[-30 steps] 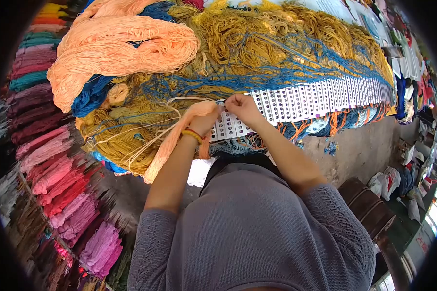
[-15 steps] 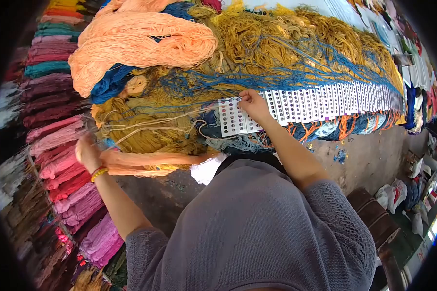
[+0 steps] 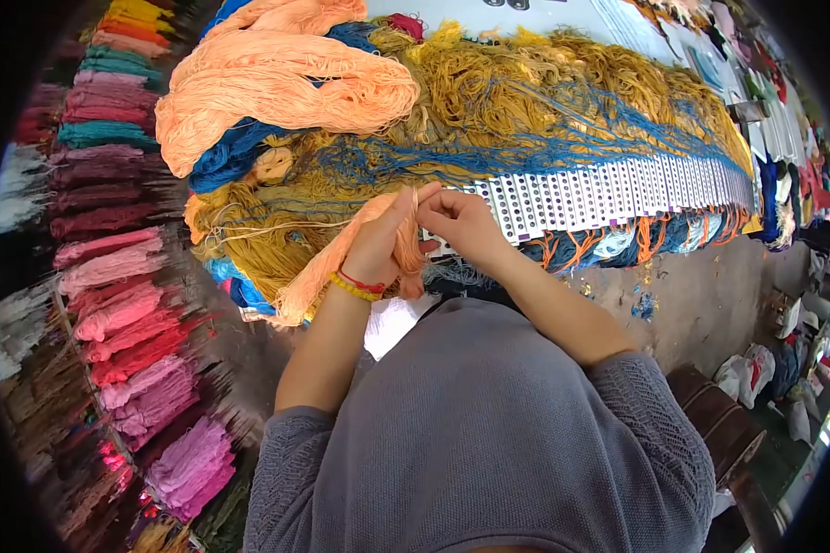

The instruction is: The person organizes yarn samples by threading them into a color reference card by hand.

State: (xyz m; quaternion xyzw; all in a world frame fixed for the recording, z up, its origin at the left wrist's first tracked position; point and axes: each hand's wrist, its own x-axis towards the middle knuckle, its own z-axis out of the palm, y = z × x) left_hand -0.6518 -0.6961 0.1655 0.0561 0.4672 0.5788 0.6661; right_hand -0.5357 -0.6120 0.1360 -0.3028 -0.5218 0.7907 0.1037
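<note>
A thin peach yarn skein point(image 3: 318, 275) runs through my left hand point(image 3: 378, 244), which is closed around it and wears a yellow bracelet and red cord. Close beside it, my right hand point(image 3: 466, 226) is pinched at the peach strands, its fingertips almost meeting the left ones. Both hands are over the left end of a long row of white cards with holes point(image 3: 581, 198), covering some of those cards. Behind them lie heaped mustard yarn point(image 3: 489, 88) and tangled blue strands point(image 3: 544, 152).
A thick peach skein point(image 3: 286, 83) lies on the heap at the back left. Coloured skeins point(image 3: 129, 327) hang in rows along the left. Orange and dark threads point(image 3: 650, 237) hang below the cards. A brown stool point(image 3: 715, 419) and bags point(image 3: 747, 373) are at the right.
My left hand has swung in from the far left to meet my right hand, bringing the peach yarn along. The right hand has shifted slightly down.
</note>
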